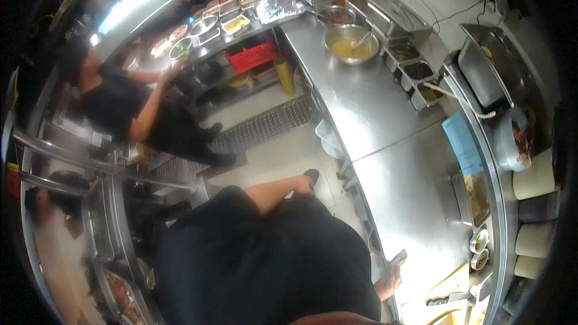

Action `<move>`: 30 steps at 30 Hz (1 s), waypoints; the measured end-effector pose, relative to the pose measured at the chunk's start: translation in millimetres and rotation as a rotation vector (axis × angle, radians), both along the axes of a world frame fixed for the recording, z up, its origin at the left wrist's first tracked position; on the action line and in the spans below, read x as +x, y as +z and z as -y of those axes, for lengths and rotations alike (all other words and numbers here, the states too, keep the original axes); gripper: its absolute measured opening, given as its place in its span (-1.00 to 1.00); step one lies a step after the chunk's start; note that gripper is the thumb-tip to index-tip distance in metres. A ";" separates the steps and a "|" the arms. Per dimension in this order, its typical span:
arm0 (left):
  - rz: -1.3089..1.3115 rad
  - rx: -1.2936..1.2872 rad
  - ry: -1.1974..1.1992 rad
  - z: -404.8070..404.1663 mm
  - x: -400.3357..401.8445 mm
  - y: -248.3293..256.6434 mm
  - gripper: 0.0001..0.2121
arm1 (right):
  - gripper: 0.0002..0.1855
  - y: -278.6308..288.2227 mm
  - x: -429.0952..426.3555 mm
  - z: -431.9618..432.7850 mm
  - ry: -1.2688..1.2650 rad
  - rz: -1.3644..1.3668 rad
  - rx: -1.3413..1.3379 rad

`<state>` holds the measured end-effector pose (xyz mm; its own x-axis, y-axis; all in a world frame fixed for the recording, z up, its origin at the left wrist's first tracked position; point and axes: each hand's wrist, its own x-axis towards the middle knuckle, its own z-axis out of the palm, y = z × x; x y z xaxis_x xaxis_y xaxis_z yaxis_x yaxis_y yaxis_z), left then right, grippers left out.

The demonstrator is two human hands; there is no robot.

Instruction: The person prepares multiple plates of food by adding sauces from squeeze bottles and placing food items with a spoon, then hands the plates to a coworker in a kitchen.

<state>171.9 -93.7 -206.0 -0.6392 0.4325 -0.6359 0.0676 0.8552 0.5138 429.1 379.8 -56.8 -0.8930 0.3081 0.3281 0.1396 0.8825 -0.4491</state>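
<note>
My left hand [305, 186] is curled in front of my dark shirt, over the floor, with a dark shoe tip showing just past it. Whether its fingers hold anything is hidden. At the edge of the steel worktable [397, 189], my right hand [389, 283] grips a small pale folded cloth or paper [399, 257]. Near that hand lie a cutting board [454, 277] and a black-handled knife [449, 299]. Two small white bowls [479, 240] with food stand farther along the table's right side.
A steel mixing bowl [351, 44] of yellow liquid with a utensil stands at the table's far end. Steel food pans [417, 72] line the right side. Across the aisle, a co-worker [122, 99] reaches toward a counter of food containers. A perforated mat [266, 124] covers some floor.
</note>
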 end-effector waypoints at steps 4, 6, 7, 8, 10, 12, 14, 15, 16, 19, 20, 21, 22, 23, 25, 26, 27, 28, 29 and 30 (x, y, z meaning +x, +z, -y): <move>0.076 0.067 0.062 20.2 57.5 -47.9 -0.46 | -0.73 26.6 0.8 -40.8 0.071 0.313 -0.208; 0.116 0.088 0.197 9.5 59.5 -18.8 -0.47 | -0.72 23.2 -22.8 -79.5 0.018 0.081 -0.007; 0.116 0.073 0.238 19.5 77.9 -30.9 -0.45 | -0.65 3.8 -40.1 -98.4 -0.091 0.062 -0.042; 0.093 -0.098 0.265 24.7 81.1 -34.3 -0.41 | -0.57 -15.2 -53.2 -116.5 -0.212 0.036 -0.080; 0.156 -0.187 0.365 55.4 89.6 -36.1 -0.39 | -0.50 -22.0 -87.9 -76.7 -0.306 0.072 0.098; 0.205 -0.190 0.521 85.4 99.9 -39.8 -0.41 | -0.51 -34.2 -106.3 -55.3 -0.028 0.085 0.160; 0.251 -0.155 0.600 80.6 98.7 -26.3 -0.42 | -0.55 -40.9 -127.6 -29.7 0.315 -0.003 0.117; 0.294 -0.132 0.689 78.5 99.6 -15.8 -0.43 | -0.55 -35.1 -146.9 -26.1 0.317 0.001 0.121; 0.298 -0.133 0.697 84.4 104.4 -16.4 -0.43 | -0.57 -23.7 -171.7 -22.6 0.604 0.117 -0.038; 0.250 -0.113 0.634 104.9 112.9 -32.7 -0.42 | -0.59 15.7 -238.9 -15.4 0.675 0.360 -0.581; 0.242 -0.127 0.589 102.8 111.2 -25.4 -0.42 | -0.60 18.8 -266.3 -15.5 0.634 0.161 -0.509; 0.233 -0.145 0.546 102.2 109.7 -22.5 -0.41 | -0.60 21.8 -298.2 -14.8 0.593 -0.037 -0.437; 0.230 -0.139 0.552 105.6 110.2 -24.7 -0.41 | -0.62 27.2 -336.7 -8.8 0.507 -0.075 -0.443; 0.185 -0.105 0.532 113.6 115.0 -26.6 -0.44 | -0.62 31.2 -372.0 -1.3 0.418 -0.103 -0.449; 0.093 -0.040 0.489 132.1 123.3 -29.1 -0.49 | -0.67 16.9 -430.2 6.0 0.388 -0.122 -0.359; 0.089 -0.038 0.492 140.4 127.4 -31.5 -0.49 | -0.67 12.5 -462.2 11.7 0.392 -0.125 -0.358; 0.119 -0.078 0.514 149.9 132.8 -33.8 -0.50 | -0.62 8.8 -493.3 19.4 0.297 -0.064 -0.312; 0.149 -0.118 0.544 159.3 133.3 -34.1 -0.52 | -0.58 3.9 -519.1 31.2 0.212 -0.003 -0.267; 0.146 -0.107 0.554 163.4 122.9 -24.9 -0.52 | -0.58 -5.5 -539.6 41.3 0.223 -0.006 -0.258; 0.213 -0.070 0.598 166.5 110.0 -6.2 -0.52 | -0.57 -18.4 -558.5 49.5 0.150 -0.047 -0.248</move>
